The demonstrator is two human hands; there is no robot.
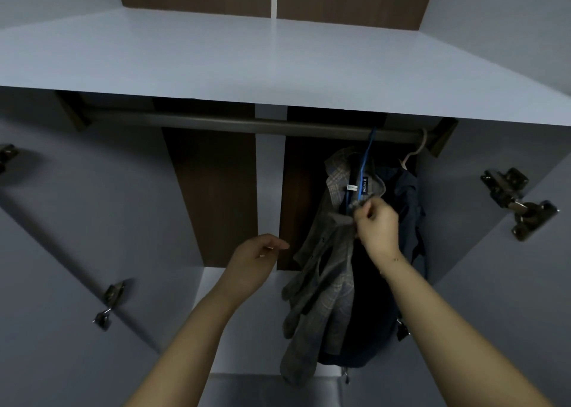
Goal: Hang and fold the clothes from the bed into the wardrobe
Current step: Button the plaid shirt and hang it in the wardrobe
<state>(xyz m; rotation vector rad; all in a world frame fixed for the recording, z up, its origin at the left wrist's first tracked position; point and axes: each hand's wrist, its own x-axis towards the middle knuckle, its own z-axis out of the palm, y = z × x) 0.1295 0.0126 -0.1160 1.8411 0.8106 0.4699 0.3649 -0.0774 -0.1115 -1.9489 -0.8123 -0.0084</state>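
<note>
A grey plaid shirt (324,270) hangs on a blue hanger (364,165) from the rail (247,123) at the right end of the wardrobe (216,51). The right hand (375,227) is at the shirt's collar, fingers curled and pinching the fabric near the top button, just below the hanger's neck. The left hand (256,256) hovers apart from the shirt to its left, fingers loosely extended and holding nothing.

Inside the collar a dark label (364,185) reads "CAESAR" in white letters; a small white tag (351,187) beside it is too small to read.

Behind and to the right of the shirt hangs a dark navy garment (404,196), touching it, on a pale hanger (415,151) hooked over the same rail. The rest of the rail to the left is bare.

A white shelf (278,66) spans the wardrobe above the rail. The back shows brown panels (216,190) split by a white strip. Metal hinges (516,202) sit on the open side walls, right and left.
</note>
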